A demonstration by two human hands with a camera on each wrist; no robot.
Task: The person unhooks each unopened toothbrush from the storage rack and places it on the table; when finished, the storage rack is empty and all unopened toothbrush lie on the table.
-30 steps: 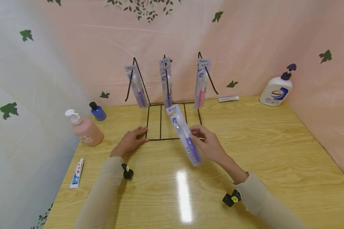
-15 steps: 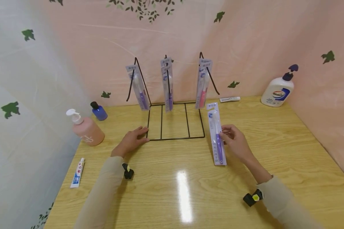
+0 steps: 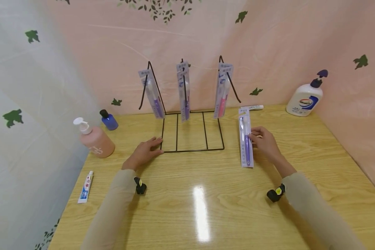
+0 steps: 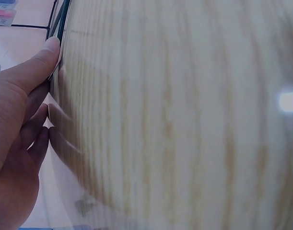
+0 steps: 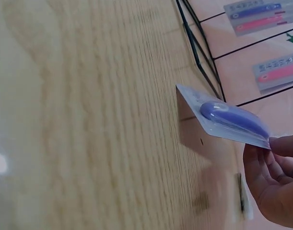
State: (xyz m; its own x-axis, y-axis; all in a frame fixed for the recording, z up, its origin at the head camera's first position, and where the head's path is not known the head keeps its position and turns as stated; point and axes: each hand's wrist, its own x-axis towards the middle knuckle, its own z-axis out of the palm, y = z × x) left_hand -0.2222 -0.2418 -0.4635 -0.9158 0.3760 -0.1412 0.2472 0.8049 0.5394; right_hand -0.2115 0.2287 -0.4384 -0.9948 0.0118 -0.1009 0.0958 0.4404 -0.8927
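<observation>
My right hand (image 3: pixel 265 142) pinches the edge of a packaged purple toothbrush (image 3: pixel 246 142) between thumb and fingers. In the right wrist view the toothbrush pack (image 5: pixel 223 117) tilts, its lower corner at or just over the table. A black wire rack (image 3: pixel 193 150) stands at the back centre. Packaged toothbrushes hang from its hooks: purple at the left (image 3: pixel 152 95), purple in the middle (image 3: pixel 183 93), pink in front at the right (image 3: pixel 223 93). My left hand (image 3: pixel 143 152) rests at the rack's front left corner, thumb and fingertips touching the wire and the table.
A pink pump bottle (image 3: pixel 97 140), a blue bottle (image 3: pixel 109 121) and a toothpaste tube (image 3: pixel 85 187) stand or lie at the left. Behind the held pack lies a white tube (image 3: pixel 254 107). A white pump bottle (image 3: pixel 304 100) stands at the back right, near the curtain (image 3: pixel 268 41).
My right hand has carried the purple toothbrush pack from in front of the rack to its right, then farther back toward the white tube. The left hand has stayed at the rack's corner.
</observation>
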